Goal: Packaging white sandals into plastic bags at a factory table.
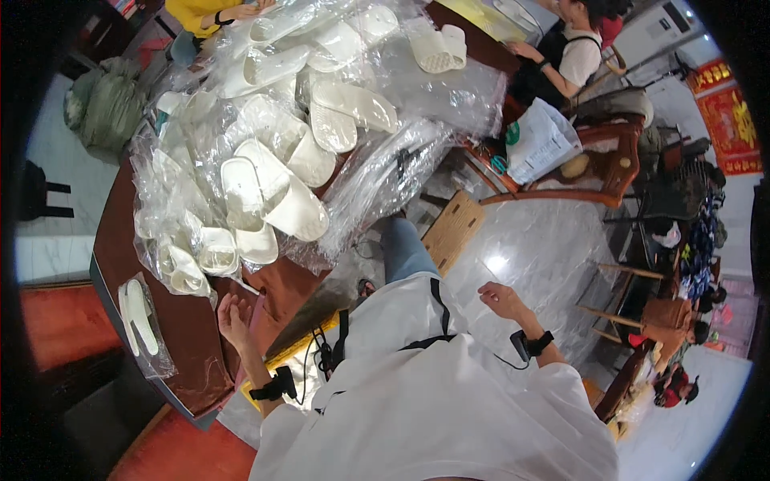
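My left hand (234, 321) hovers at the near edge of the brown-covered table (188, 337), fingers loosely bent and apart, with nothing visible in it. Closest to it are white slippers in clear plastic bags, among them a small pair (186, 271) and a larger pair (273, 192). Out to the right, above the floor, my right hand (501, 301) is half curled, its fingers loose and no object visible in them. One bagged pair of white slippers (140, 317) lies apart on the table's left side. Both wrists wear black straps with small devices.
A heap of bagged slippers (337, 104) and clear plastic covers the table. Beyond it sits a person in yellow (192, 16); another person (573, 56) is at the upper right. A wooden stool (453, 232) and a wooden chair (609, 160) holding a white bag (541, 144) stand right.
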{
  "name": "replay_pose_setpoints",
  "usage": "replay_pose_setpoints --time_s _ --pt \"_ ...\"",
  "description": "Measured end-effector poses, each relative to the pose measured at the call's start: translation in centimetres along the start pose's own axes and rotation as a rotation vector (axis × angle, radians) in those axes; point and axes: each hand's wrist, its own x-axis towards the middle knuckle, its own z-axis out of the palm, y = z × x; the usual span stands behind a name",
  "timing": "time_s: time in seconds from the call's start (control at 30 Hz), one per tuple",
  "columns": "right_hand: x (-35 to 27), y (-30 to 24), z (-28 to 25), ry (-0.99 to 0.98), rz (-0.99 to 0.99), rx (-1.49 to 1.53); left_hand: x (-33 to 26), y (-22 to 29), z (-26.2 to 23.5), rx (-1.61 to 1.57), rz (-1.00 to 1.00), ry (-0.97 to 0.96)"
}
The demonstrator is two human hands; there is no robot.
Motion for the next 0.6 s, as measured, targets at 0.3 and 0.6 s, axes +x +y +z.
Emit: replay_pose_setpoints --time_s 0.3,0.6 --pt "18.2 2.4 -11.8 -0.086 -0.101 -0.152 -1.5 -0.8 6.1 0.063 -0.025 0.307" --pt "32.7 2.1 -21.0 -0.206 -0.035 -0.337 -5.8 -0.7 16.3 0.15 -0.23 0.332"
